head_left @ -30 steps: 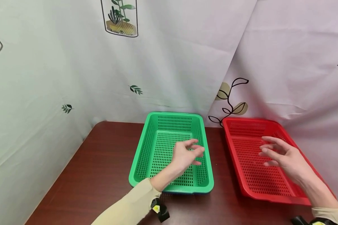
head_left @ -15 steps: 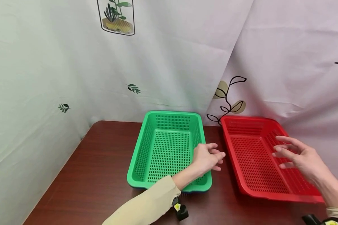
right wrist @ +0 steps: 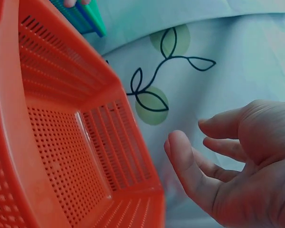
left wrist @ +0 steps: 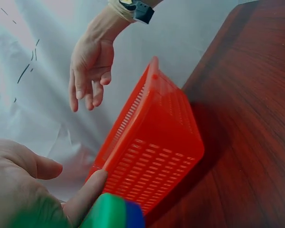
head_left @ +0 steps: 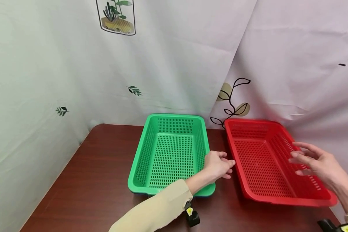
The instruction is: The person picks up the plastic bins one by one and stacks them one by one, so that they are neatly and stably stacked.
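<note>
A red plastic basket (head_left: 261, 161) sits at the right of the table, with nothing visible inside. My left hand (head_left: 218, 165) hovers over the gap between the two baskets, its fingers loosely bent at the red basket's left rim; whether they touch it I cannot tell. In the left wrist view that hand (left wrist: 19, 183) shows a fingertip in front of the rim. Over the basket's right side is my right hand (head_left: 319, 162), fingers spread and relaxed. The right wrist view shows this hand (right wrist: 247, 161) apart from the basket wall and holding nothing.
A green basket (head_left: 139, 151) stands left of the red one, with a blue edge (left wrist: 135, 216) showing under its rim. Both rest on a dark brown table (head_left: 104, 167). A white printed curtain (head_left: 177, 64) hangs directly behind.
My left hand has moved right, from over the green basket to the red basket's left rim. My right hand has shifted right, toward the red basket's right rim. The head view has turned slightly.
</note>
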A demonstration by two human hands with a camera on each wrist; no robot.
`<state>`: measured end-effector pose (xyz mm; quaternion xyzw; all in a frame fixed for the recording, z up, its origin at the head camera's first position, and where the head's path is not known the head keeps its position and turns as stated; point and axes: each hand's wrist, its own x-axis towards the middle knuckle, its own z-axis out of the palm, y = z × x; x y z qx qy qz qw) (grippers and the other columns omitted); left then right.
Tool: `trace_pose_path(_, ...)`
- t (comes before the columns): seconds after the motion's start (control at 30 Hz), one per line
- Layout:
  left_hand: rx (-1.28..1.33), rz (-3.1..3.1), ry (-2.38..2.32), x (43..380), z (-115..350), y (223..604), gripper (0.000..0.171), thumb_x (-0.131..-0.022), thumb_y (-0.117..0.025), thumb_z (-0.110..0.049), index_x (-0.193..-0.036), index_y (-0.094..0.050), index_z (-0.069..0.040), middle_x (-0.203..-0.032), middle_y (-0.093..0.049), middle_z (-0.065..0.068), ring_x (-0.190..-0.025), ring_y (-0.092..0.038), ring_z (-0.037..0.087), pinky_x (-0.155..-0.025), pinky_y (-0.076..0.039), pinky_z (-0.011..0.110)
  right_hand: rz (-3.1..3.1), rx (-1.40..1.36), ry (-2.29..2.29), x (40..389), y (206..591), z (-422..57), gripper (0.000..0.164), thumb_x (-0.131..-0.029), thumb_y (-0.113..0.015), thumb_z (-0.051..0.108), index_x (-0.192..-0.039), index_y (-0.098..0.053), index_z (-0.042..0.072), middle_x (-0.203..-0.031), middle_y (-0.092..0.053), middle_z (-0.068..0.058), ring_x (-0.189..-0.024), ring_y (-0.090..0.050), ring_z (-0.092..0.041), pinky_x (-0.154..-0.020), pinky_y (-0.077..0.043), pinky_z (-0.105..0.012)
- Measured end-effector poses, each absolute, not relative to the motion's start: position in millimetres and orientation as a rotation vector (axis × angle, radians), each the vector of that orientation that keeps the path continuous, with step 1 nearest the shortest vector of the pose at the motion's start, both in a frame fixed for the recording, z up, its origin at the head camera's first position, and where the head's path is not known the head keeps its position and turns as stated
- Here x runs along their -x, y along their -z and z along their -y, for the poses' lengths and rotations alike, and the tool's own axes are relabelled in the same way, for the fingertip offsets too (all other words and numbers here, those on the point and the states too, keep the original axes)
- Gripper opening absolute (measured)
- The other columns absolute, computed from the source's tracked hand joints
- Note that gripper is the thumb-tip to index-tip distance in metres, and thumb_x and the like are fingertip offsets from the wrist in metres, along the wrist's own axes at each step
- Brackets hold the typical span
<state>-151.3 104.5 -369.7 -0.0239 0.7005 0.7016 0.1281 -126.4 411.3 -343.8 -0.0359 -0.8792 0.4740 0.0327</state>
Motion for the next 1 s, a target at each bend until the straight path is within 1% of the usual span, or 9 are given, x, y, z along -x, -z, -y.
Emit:
trace_pose_path(0.03,0.081,-2.032,-2.041,151,-106,370,0.035,-0.085,-0.076,0.003,-0.118,-0.065,0.006,-0.073,-0.065,0.005,-0.063,-0.070,0.027,-0.049,-0.058,0.037,2.721,0.126,-1.418,126,343,-413,0.048,-0.100,-0.064,0.026,-0.144,-0.047,0.014,-0.096,-0.062,0.014,-0.075,-0.067,-0.003,-0.059,-0.060,-0.041)
trace_pose_path(0.13,0.100,-2.019,-2.030,150,-110,369,0.036,-0.085,-0.076,0.004,-0.119,-0.065,0.006,-0.074,-0.064,0.005,-0.062,-0.068,0.023,-0.050,-0.059,0.038,2.759,0.169,-1.333,126,343,-418,0.061,-0.101,-0.062,0.028,-0.147,-0.036,-0.003,-0.103,-0.065,-0.011,-0.074,-0.067,-0.005,-0.059,-0.061,-0.043)
trace_pose_path(0.2,0.108,-2.014,-2.023,149,-113,368,0.037,-0.085,-0.076,0.004,-0.120,-0.064,0.007,-0.074,-0.064,0.005,-0.062,-0.068,0.023,-0.050,-0.059,0.039,2.782,0.195,-1.285,126,343,-422,0.067,-0.102,-0.060,0.029,-0.148,-0.030,-0.009,-0.109,-0.062,-0.026,-0.073,-0.067,-0.007,-0.060,-0.061,-0.043)
trace_pose_path(0.27,0.109,-2.013,-2.013,149,-115,367,0.039,-0.085,-0.076,0.003,-0.122,-0.064,0.007,-0.074,-0.064,0.005,-0.064,-0.069,0.024,-0.051,-0.059,0.040,2.794,0.214,-1.263,125,345,-427,0.068,-0.103,-0.058,0.028,-0.148,-0.027,-0.011,-0.114,-0.058,-0.035,-0.073,-0.068,-0.009,-0.060,-0.061,-0.043)
trace_pose_path(0.43,0.118,-1.986,-2.011,148,-119,366,0.046,-0.086,-0.076,0.003,-0.128,-0.060,0.008,-0.074,-0.065,0.005,-0.066,-0.071,0.033,-0.052,-0.059,0.042,2.800,0.250,-1.215,125,348,-437,0.065,-0.103,-0.057,0.028,-0.149,-0.028,-0.009,-0.120,-0.049,-0.044,-0.073,-0.068,-0.013,-0.062,-0.061,-0.042)
trace_pose_path(0.53,0.126,-1.985,-2.005,148,-121,366,0.048,-0.085,-0.077,0.003,-0.130,-0.058,0.009,-0.074,-0.064,0.006,-0.067,-0.071,0.038,-0.052,-0.059,0.041,2.806,0.282,-1.196,125,348,-441,0.067,-0.103,-0.056,0.029,-0.148,-0.027,-0.011,-0.125,-0.043,-0.048,-0.074,-0.068,-0.016,-0.063,-0.061,-0.042)
trace_pose_path(0.8,0.157,-2.027,-1.974,149,-123,367,0.051,-0.085,-0.077,0.002,-0.131,-0.058,0.008,-0.071,-0.064,0.008,-0.061,-0.070,0.034,-0.051,-0.059,0.040,2.830,0.352,-1.145,125,349,-452,0.070,-0.104,-0.055,0.028,-0.146,-0.023,-0.017,-0.126,-0.040,-0.051,-0.073,-0.069,-0.019,-0.063,-0.061,-0.043)
trace_pose_path(0.9,0.182,-2.029,-1.967,149,-124,369,0.050,-0.084,-0.078,0.003,-0.130,-0.059,0.007,-0.071,-0.066,0.010,-0.062,-0.071,0.037,-0.051,-0.059,0.040,2.841,0.376,-1.140,126,350,-458,0.071,-0.104,-0.055,0.029,-0.145,-0.022,-0.019,-0.126,-0.039,-0.052,-0.073,-0.069,-0.019,-0.063,-0.061,-0.043)
trace_pose_path(1.0,0.185,-2.035,-1.951,148,-125,371,0.050,-0.083,-0.079,0.003,-0.129,-0.059,0.007,-0.073,-0.066,0.011,-0.062,-0.071,0.036,-0.051,-0.059,0.040,2.851,0.416,-1.170,127,351,-464,0.074,-0.104,-0.056,0.029,-0.146,-0.020,-0.019,-0.129,-0.035,-0.053,-0.074,-0.069,-0.021,-0.064,-0.061,-0.043)
